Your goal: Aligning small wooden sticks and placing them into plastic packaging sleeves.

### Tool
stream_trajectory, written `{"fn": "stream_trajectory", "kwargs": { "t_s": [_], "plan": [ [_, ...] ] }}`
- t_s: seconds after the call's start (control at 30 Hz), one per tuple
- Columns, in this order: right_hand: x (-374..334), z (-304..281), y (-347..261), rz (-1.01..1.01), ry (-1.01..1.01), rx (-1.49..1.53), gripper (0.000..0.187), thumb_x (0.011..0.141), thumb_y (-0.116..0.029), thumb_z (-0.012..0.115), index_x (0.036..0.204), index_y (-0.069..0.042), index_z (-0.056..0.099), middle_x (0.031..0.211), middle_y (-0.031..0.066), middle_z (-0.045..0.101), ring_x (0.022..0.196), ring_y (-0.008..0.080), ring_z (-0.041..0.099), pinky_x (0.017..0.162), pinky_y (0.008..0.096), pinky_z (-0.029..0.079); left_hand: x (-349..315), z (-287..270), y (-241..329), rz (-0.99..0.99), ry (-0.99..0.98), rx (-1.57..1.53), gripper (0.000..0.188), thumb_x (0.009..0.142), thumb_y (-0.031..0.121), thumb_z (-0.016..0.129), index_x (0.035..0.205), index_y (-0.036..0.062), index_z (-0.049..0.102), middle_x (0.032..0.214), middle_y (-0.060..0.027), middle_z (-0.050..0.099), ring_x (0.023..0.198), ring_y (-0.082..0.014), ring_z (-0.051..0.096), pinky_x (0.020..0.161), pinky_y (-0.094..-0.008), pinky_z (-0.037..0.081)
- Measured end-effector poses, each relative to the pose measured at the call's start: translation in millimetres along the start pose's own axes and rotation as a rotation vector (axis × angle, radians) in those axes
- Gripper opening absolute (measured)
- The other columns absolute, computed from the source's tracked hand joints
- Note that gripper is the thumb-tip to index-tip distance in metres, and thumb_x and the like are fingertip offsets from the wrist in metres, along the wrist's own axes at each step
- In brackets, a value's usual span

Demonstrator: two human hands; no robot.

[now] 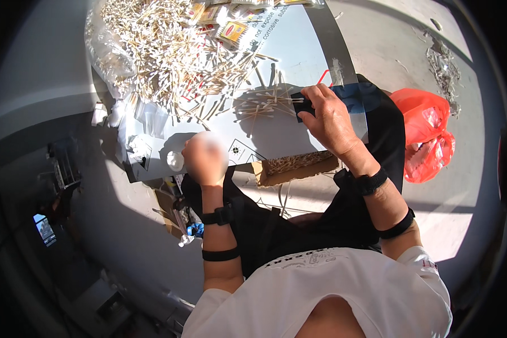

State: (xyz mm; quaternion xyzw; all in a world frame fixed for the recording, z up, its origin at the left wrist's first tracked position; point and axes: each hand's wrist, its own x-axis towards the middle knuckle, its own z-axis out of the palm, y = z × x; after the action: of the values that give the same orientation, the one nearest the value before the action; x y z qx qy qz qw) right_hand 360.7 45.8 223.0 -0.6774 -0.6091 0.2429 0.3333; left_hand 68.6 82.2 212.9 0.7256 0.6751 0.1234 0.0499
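My right hand [329,118] is over the right part of the pale tabletop [290,50], its thumb and fingers closed on a small black flat-sided object [303,107]. Right beside that object, several loose cotton swabs [267,104] lie across one another, some with their tips close to it. My left hand [205,159] is at the table's near edge, smeared so that its fingers cannot be made out. Close to its left sits a small round white thing [175,161]. A large heap of cotton swabs [152,50] spreads over the far left of the table.
Clear plastic bags [110,53] edge the heap, and packets of swabs [232,32] lie behind it. Below the near edge is a cardboard box [298,169] of swabs. Red plastic bags [425,132] rest on the floor at right. Crumpled white scraps [138,147] lie near the left corner.
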Motion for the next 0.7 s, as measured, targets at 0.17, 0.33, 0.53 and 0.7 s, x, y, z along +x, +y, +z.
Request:
{"fn": "stream_trajectory", "kwargs": {
  "t_s": [0.17, 0.33, 0.53, 0.7],
  "plan": [
    [3.2, 12.5, -3.2, -0.055, -0.018, -0.026, 0.043, 0.068, -0.004, 0.070, 0.108, 0.002, 0.054, 0.098, 0.0183, 0.058, 0.096, 0.0349, 0.058, 0.082, 0.0394, 0.050, 29.3, 10.4, 9.6, 0.061, 0.015, -0.081, 0.048, 0.071, 0.003, 0.070, 0.117, 0.0088, 0.056, 0.111, -0.0142, 0.054, 0.108, -0.0363, 0.047, 0.096, -0.0456, 0.037],
    [11.1, 23.9, -10.6, -0.105, -0.047, 0.078, 0.042, 0.071, -0.001, 0.069, 0.111, 0.001, 0.057, 0.097, 0.0150, 0.062, 0.082, 0.0289, 0.062, 0.072, 0.0350, 0.052, 52.8, 7.8, 22.9, 0.174, 0.195, -0.131, 0.053, 0.071, 0.000, 0.068, 0.121, 0.0112, 0.056, 0.112, -0.0110, 0.055, 0.107, -0.0314, 0.049, 0.096, -0.0447, 0.037],
    [7.9, 15.7, -1.8, 0.099, 0.021, 0.347, 0.027, 0.076, 0.002, 0.067, 0.103, 0.003, 0.061, 0.088, 0.0099, 0.066, 0.072, 0.0139, 0.063, 0.067, 0.0264, 0.052, 3.8, -1.5, 60.9, 0.267, -0.010, -0.233, 0.036, 0.066, 0.007, 0.072, 0.098, 0.0063, 0.056, 0.094, -0.0103, 0.056, 0.094, -0.0312, 0.051, 0.084, -0.0435, 0.040],
    [6.7, 16.8, 7.1, 0.197, 0.117, 0.487, 0.015, 0.082, 0.002, 0.065, 0.096, 0.003, 0.063, 0.083, 0.0074, 0.068, 0.077, 0.0114, 0.064, 0.073, 0.0235, 0.052, -2.2, 9.9, 87.3, 0.372, 0.011, -0.117, 0.032, 0.069, 0.013, 0.071, 0.097, 0.0079, 0.057, 0.103, -0.0096, 0.053, 0.101, -0.0302, 0.049, 0.084, -0.0445, 0.038]
  ]
}}
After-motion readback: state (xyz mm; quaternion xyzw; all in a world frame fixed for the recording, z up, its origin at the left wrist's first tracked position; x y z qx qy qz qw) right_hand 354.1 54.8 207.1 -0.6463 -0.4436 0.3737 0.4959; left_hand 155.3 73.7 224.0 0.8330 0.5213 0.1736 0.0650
